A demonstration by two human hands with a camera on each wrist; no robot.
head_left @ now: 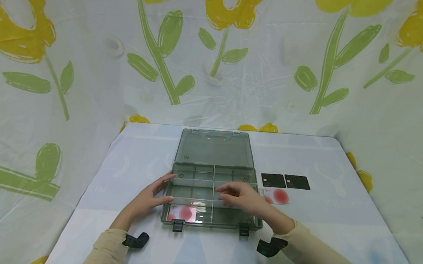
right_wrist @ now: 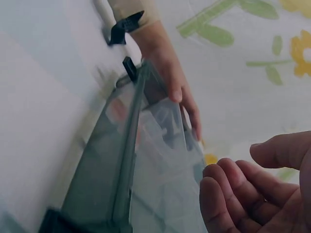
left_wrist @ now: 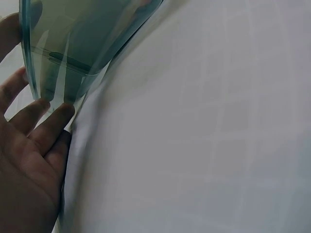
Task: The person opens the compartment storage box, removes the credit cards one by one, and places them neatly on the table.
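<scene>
A translucent grey-green compartment box (head_left: 194, 192) stands with its lid (head_left: 213, 147) folded back. A white-and-pink card (head_left: 182, 213) lies in its front left compartment. At the box's left side is my left hand (head_left: 148, 197), thumb and fingers spread against the wall; in the left wrist view its fingertips (left_wrist: 63, 110) are at the box's side. My right hand (head_left: 240, 197) hovers over the right compartments with loosely bent fingers and holds nothing. The right wrist view shows the gap between thumb (right_wrist: 277, 154) and fingers.
Right of the box lie two black cards (head_left: 273, 180) and a pink-and-white card (head_left: 279, 196), partly behind my right hand. Two black latches (head_left: 178, 226) jut from the box's front edge. A flower-print curtain (head_left: 251, 75) surrounds the pale table (head_left: 128, 167).
</scene>
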